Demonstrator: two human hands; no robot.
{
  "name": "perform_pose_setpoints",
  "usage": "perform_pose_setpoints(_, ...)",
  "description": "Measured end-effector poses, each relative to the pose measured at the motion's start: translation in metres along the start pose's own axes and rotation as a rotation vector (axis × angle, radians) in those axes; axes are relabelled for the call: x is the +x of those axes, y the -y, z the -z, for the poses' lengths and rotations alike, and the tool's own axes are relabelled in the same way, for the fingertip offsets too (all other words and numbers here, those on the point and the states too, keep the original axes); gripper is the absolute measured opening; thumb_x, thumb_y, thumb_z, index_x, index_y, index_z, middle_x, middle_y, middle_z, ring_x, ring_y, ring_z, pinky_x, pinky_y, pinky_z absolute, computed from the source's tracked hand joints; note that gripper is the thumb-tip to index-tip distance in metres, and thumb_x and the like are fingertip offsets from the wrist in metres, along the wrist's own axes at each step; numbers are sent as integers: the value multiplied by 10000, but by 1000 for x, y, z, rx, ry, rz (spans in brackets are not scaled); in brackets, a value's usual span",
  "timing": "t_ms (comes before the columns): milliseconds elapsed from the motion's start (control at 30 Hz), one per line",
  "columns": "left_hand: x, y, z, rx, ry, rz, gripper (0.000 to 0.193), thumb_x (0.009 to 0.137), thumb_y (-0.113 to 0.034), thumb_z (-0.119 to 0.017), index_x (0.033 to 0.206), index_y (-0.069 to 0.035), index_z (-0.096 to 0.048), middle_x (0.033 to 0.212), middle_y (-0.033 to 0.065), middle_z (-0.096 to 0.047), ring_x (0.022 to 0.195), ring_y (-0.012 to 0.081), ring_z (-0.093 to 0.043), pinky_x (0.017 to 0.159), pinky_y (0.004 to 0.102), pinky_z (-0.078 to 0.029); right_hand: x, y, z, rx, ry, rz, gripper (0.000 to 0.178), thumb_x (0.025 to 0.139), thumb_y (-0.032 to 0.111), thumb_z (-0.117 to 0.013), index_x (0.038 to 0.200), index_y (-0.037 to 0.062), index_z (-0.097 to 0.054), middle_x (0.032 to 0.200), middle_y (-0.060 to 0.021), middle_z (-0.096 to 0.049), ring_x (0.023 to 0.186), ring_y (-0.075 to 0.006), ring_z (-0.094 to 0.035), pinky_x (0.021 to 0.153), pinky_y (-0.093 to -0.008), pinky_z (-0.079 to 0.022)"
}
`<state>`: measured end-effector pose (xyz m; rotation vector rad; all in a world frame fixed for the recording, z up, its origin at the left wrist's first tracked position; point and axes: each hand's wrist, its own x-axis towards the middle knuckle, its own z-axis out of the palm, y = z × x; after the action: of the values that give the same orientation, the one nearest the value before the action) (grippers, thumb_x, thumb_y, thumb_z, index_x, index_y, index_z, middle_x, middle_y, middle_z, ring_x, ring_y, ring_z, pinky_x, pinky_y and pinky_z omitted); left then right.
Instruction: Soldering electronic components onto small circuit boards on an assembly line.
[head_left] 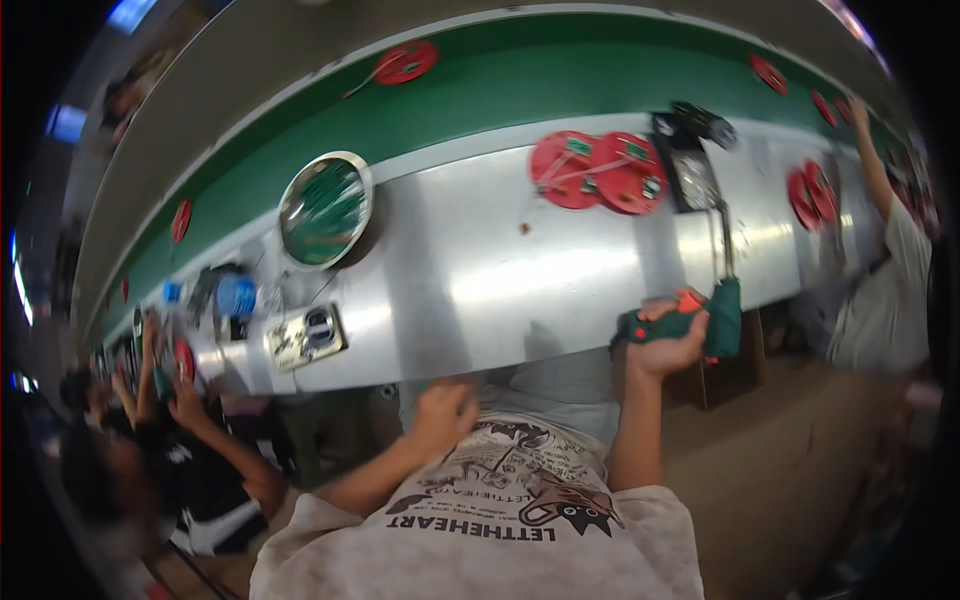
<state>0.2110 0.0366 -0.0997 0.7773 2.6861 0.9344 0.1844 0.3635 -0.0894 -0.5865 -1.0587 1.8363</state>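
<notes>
My right hand (668,340) is closed around the grip of a green and red cordless screwdriver (725,320) at the table's near edge. The tool's long thin front end reaches away from me, toward a black tray (692,178) with clear pieces in it. Beside that tray lie two red round plates (568,172) carrying small green circuit boards and thin wires. My left hand (442,415) is low over my lap, just off the table edge, blurred with its fingers curled. A small bit of green shows by its fingertips; what it holds, if anything, I cannot make out.
A round metal bowl (288,225) of green strips stands left of centre. Nearer lies a cream box (290,343) with a dark oval part. A blue-capped bottle (236,296) sits farther left. More red plates (406,62) rest on the green strip. Co-workers sit on both sides.
</notes>
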Motion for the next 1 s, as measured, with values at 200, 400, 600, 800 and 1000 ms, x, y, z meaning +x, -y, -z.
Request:
perform_pose_setpoints(200,-20,145,-33,-212,100,541,380,916,-308,-652,1158,-16,-676,1144,253,-668,1118,409,-611,987,475,-455,3,4,-12,-29,-100,-94,484,988,489,-468,1087,39,-617,646,-18,-516,535,-137,-457,536,-279,-390)
perform_pose_setpoints(400,55,200,-79,-151,29,644,389,919,-315,-650,1168,-17,-675,1158,251,-667,1129,404,-610,993,472,-453,9,10,-36,-150,-44,-82,419,1021,428,-452,1054,30,-578,652,-35,-522,529,-131,-461,526,-268,-393)
perform_pose_setpoints(600,144,256,-93,-14,3,701,399,921,-322,-647,1178,-18,-673,1172,249,-666,1140,399,-608,998,468,-450,4,11,-38,-200,27,-50,401,1037,426,-428,1021,46,-558,638,-27,-490,559,-122,-461,528,-261,-385)
perform_pose_setpoints(800,190,296,-106,3,8,780,408,924,-330,-645,1188,-20,-672,1185,246,-665,1151,395,-607,1004,464,-448,0,15,-52,-298,-11,-56,391,1036,410,-400,1028,46,-544,603,-41,-504,485,-142,-466,464,-270,-398)
perform_pose_setpoints(1000,141,266,-98,-134,-27,667,417,927,-337,-642,1197,-21,-670,1199,244,-664,1162,390,-606,1009,461,-446,4,9,-44,-284,1,-5,415,1029,417,-402,1025,28,-545,571,-51,-502,451,-161,-453,454,-281,-398)
